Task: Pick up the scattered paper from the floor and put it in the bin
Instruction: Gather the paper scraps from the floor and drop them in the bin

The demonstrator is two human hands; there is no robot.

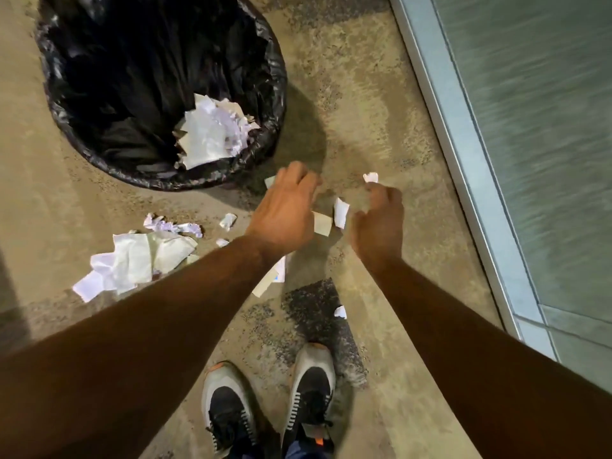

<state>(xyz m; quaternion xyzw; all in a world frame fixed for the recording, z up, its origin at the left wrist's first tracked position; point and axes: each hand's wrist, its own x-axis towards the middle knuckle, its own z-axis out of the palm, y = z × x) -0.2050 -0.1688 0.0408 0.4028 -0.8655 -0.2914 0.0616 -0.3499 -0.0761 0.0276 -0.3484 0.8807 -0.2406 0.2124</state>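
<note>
The bin (159, 94) is standing at the upper left, lined with a black bag whose edge is folding over the rim, and a heap of crumpled white and pale purple paper (212, 134) is lying inside it against the near right wall. More scattered paper is lying on the brown floor (364, 111): a large crumpled pile (132, 263) at the left just below the bin, small scraps (228, 221) between that pile and the hands, two pieces (341, 212) between the hands, and a tiny scrap (340, 312) ahead of the shoes (271, 405). The left hand (284, 213) is reaching down beside the bin's near edge with its fingers curling loosely, and whether it is grasping anything cannot be told. The right hand (379, 223) is reaching beside it, its fingertips pinching a small white scrap (371, 177). A glass panel in a metal frame (463, 167) is running along the right
</note>
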